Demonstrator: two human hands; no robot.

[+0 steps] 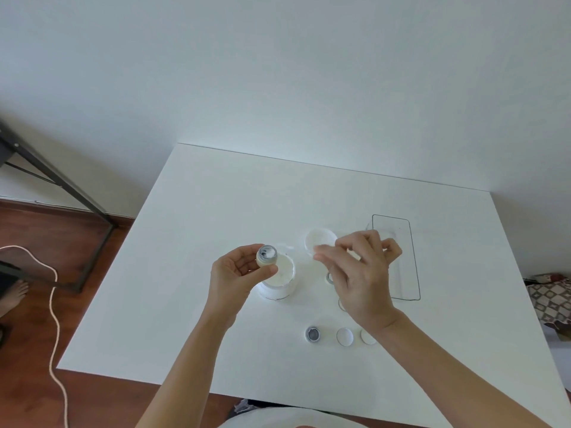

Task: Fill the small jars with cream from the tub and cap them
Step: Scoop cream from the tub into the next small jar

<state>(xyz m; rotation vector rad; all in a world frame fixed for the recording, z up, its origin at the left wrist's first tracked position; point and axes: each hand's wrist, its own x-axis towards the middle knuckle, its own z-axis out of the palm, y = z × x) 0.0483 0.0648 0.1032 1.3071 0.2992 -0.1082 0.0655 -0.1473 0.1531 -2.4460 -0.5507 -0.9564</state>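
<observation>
From the head view, the left hand [239, 271] grips a small jar [267, 256] holding some cream, just above the open cream tub [279, 281] on the white surface [216, 242]. The right hand [360, 270] hovers just right of the tub, fingers curled around something I cannot make out. The tub's lid [319, 239] lies beyond, an empty jar [312, 334] and two caps [344, 336] nearer.
</observation>
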